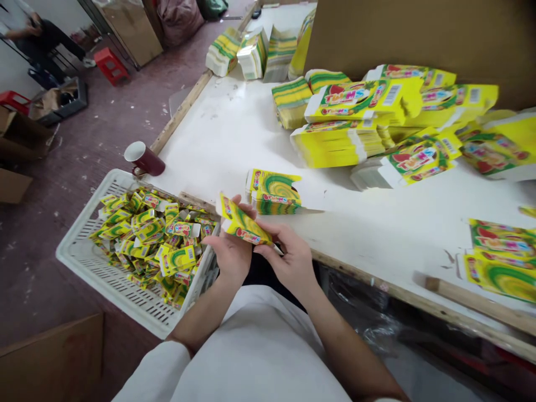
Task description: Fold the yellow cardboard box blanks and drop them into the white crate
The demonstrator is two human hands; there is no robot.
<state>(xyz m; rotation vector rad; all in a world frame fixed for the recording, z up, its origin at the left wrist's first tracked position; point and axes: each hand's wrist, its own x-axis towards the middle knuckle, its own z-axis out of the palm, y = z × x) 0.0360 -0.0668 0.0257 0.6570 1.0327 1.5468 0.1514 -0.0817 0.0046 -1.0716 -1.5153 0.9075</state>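
I grip a yellow carton point(245, 224) near the edge of the white bench point(209, 128), my left hand's point(233, 258) fingers behind it, my right hand's point(293, 259) pinching its lower end. Beside me a white basket point(82, 216) is heaped with small cartons point(154, 240); carton stacks point(330, 148) line the bench, with a maroon mug point(151, 162) at its corner and a red stool point(111, 66) beyond. The packs' bright lettering starts with T, the rest unclear.
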